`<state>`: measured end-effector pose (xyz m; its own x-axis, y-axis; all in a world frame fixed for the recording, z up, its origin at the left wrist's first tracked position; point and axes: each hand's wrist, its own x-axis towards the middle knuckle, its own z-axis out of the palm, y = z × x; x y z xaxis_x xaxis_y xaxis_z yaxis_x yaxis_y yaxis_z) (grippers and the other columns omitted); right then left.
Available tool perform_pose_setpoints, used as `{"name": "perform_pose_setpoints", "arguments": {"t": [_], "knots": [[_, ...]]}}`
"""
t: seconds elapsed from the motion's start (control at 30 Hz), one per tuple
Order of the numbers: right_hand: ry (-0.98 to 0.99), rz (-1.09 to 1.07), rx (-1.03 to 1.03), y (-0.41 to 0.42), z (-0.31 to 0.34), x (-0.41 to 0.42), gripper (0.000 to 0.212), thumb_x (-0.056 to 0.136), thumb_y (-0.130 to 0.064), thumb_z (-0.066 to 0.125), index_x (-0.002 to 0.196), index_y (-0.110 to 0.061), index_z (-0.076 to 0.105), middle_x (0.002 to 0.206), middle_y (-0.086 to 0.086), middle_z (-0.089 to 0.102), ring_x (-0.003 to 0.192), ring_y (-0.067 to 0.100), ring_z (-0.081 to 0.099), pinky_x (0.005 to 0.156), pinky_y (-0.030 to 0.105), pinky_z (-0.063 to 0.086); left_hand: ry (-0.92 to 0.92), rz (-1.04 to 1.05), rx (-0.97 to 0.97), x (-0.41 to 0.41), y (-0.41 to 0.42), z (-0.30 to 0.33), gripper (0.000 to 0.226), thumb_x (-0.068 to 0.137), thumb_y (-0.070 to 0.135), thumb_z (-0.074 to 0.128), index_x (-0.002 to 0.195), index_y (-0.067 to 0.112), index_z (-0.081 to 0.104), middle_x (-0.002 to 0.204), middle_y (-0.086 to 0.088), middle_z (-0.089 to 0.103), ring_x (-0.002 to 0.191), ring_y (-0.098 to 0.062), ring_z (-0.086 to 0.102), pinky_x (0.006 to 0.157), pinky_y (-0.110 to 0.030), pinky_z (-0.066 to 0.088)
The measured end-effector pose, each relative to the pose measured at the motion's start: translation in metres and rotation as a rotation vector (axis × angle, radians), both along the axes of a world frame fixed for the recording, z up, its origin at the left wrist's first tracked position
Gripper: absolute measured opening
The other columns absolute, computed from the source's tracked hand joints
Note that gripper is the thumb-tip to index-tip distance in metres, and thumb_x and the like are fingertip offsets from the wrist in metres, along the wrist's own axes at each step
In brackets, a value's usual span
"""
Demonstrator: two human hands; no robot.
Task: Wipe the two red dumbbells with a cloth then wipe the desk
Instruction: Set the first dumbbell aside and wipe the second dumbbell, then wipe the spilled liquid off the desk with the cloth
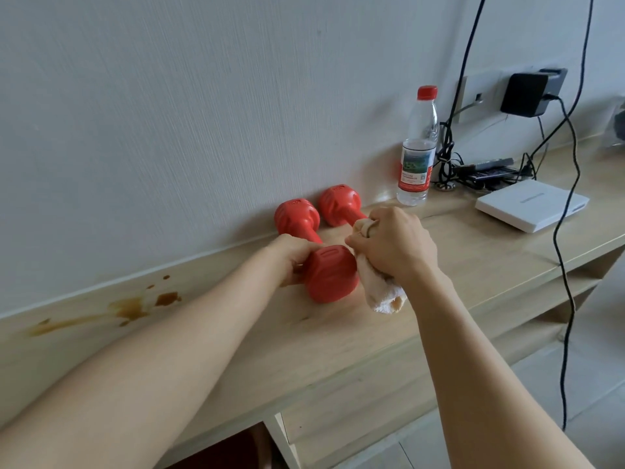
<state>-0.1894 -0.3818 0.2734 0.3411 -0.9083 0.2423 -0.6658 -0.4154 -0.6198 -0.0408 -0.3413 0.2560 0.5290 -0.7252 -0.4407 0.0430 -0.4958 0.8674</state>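
Note:
Two red dumbbells lie side by side on the light wooden desk near the wall. My left hand grips the handle of the left dumbbell, just behind its near head. My right hand holds a cream cloth bunched in its fingers, over the handle of the right dumbbell. The near head of the right dumbbell is hidden under that hand and cloth. A loose end of the cloth hangs down to the desk beside the left dumbbell's near head.
Brown liquid stains mark the desk and its back ledge at the left. A water bottle stands by the wall right of the dumbbells. Further right lie a white box, black cables and a wall charger.

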Motion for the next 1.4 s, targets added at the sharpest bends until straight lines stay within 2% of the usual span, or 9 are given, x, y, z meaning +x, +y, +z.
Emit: {"name": "perform_pose_setpoints", "arguments": {"t": [0.4,0.53,0.67,0.77,0.9,1.0,1.13,1.27,1.4], "knots": [[-0.030,-0.055,-0.061,0.007,0.011,0.000,0.034,0.076,-0.044,0.069,0.100,-0.020,0.062,0.097,0.006,0.063,0.091,0.032,0.059,0.068,0.032,0.041,-0.056,0.003,-0.118,0.003,-0.001,-0.006,0.013,0.090,0.022,0.063,0.084,0.010,0.060,0.080,-0.005,0.060,0.072,-0.016,0.057,0.066,-0.030,0.051],[-0.152,0.048,-0.123,0.031,0.023,0.018,0.033,0.078,-0.045,0.067,0.097,-0.019,0.062,0.088,0.004,0.060,0.086,0.030,0.057,0.068,0.033,0.043,-0.230,0.027,-0.223,0.024,0.030,-0.007,0.026,0.092,0.015,0.054,0.067,0.013,0.050,0.065,-0.007,0.047,0.062,-0.020,0.044,0.056,-0.025,0.039],[-0.165,0.225,-0.102,0.066,0.020,0.053,0.033,0.079,-0.046,0.066,0.097,-0.018,0.062,0.082,-0.002,0.057,0.079,0.022,0.056,0.063,0.030,0.038,-0.489,0.102,-0.190,0.044,0.085,-0.007,0.006,0.075,0.019,0.055,0.072,0.014,0.056,0.070,-0.011,0.051,0.070,-0.020,0.048,0.066,-0.032,0.041],[-0.082,0.339,0.011,0.089,-0.002,0.079,0.040,0.080,-0.055,0.062,0.097,-0.018,0.059,0.092,0.000,0.061,0.089,0.022,0.058,0.068,0.033,0.046,-0.565,0.184,-0.091,0.051,0.129,-0.012,0.011,0.086,0.015,0.060,0.095,0.013,0.065,0.095,-0.009,0.065,0.094,-0.025,0.059,0.083,-0.030,0.044],[0.343,0.384,-0.005,0.115,-0.029,0.094,0.059,0.084,-0.066,0.047,0.121,-0.020,0.048,0.127,0.000,0.042,0.122,0.031,0.037,0.074,0.038,0.040,-0.670,0.241,-0.053,0.052,0.188,-0.022,0.027,0.087,0.017,0.060,0.114,0.013,0.060,0.115,-0.005,0.063,0.108,-0.022,0.058,0.089,-0.026,0.041],[0.343,0.281,-0.137,0.131,-0.026,0.087,0.053,0.092,-0.054,0.040,0.134,-0.024,0.030,0.137,-0.003,0.030,0.126,0.031,0.029,0.071,0.037,0.035,-0.721,0.237,-0.039,0.054,0.224,-0.026,0.027,0.089,0.018,0.059,0.115,0.016,0.058,0.116,-0.001,0.060,0.104,-0.016,0.056,0.084,-0.024,0.040],[0.326,0.316,-0.183,0.145,-0.051,0.081,0.030,0.091,-0.028,0.047,0.120,-0.019,0.046,0.124,0.003,0.049,0.118,0.027,0.044,0.081,0.036,0.043,-0.799,0.242,-0.009,0.059,0.247,-0.031,0.028,0.088,0.021,0.060,0.116,0.017,0.059,0.120,-0.001,0.057,0.104,-0.014,0.055,0.081,-0.023,0.039],[0.424,0.468,-0.123,0.168,-0.056,0.104,0.035,0.089,-0.052,0.046,0.115,-0.030,0.054,0.133,0.002,0.049,0.120,0.034,0.046,0.092,0.047,0.041,-0.831,0.214,-0.065,0.064,0.256,-0.033,0.023,0.090,0.019,0.057,0.113,0.016,0.060,0.120,-0.002,0.057,0.105,-0.014,0.056,0.083,-0.023,0.040],[0.397,0.706,0.122,0.210,-0.039,0.149,0.035,0.094,-0.022,0.040,0.124,-0.010,0.054,0.126,0.014,0.057,0.114,0.033,0.053,0.094,0.043,0.045,-0.807,0.264,-0.153,0.067,0.256,-0.026,0.016,0.092,0.015,0.054,0.103,0.019,0.065,0.116,-0.001,0.062,0.095,-0.010,0.056,0.080,-0.019,0.039]]}}
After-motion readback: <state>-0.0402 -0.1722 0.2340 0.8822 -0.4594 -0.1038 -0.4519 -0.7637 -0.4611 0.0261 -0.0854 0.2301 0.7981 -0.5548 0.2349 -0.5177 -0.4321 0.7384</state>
